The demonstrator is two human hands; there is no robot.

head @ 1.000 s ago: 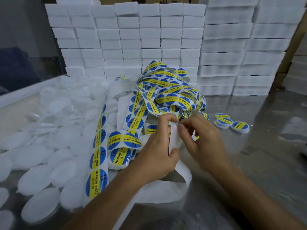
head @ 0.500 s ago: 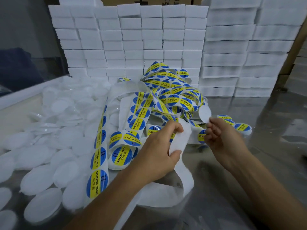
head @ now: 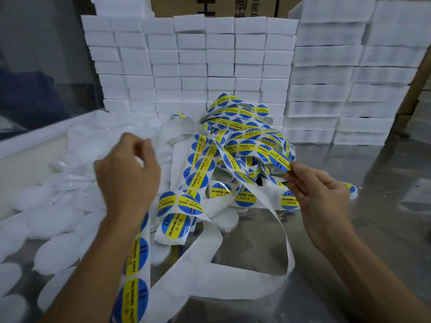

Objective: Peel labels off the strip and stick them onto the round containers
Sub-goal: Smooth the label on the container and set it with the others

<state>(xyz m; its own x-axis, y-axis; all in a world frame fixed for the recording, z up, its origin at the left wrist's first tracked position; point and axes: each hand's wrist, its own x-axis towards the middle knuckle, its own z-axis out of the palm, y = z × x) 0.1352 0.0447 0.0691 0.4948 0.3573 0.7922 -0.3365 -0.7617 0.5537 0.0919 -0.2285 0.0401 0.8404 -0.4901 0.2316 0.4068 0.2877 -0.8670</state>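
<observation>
A tangled strip of blue-and-yellow "SOLDERING PASTE" labels (head: 235, 141) lies heaped mid-table, and its bare white backing (head: 233, 276) loops toward me. My right hand (head: 319, 197) pinches one peeled label (head: 279, 159) between thumb and forefinger, held up just right of the heap. My left hand (head: 128, 176) hovers over the pile of white round containers (head: 58, 217) on the left with its fingers curled. It is blurred, so I cannot tell whether it holds one. A labelled container (head: 351, 188) peeks out behind my right hand.
Stacks of white boxes (head: 210, 66) form a wall behind the heap, with taller stacks (head: 349, 78) at the right. A cardboard carton (head: 210, 5) stands behind them. The shiny metal table (head: 361, 264) runs along the right and front. A raised white ledge (head: 35, 141) borders the left.
My left hand let go of the strip and moved left over the white containers. My right hand pulled the label free and carried it up and to the right.
</observation>
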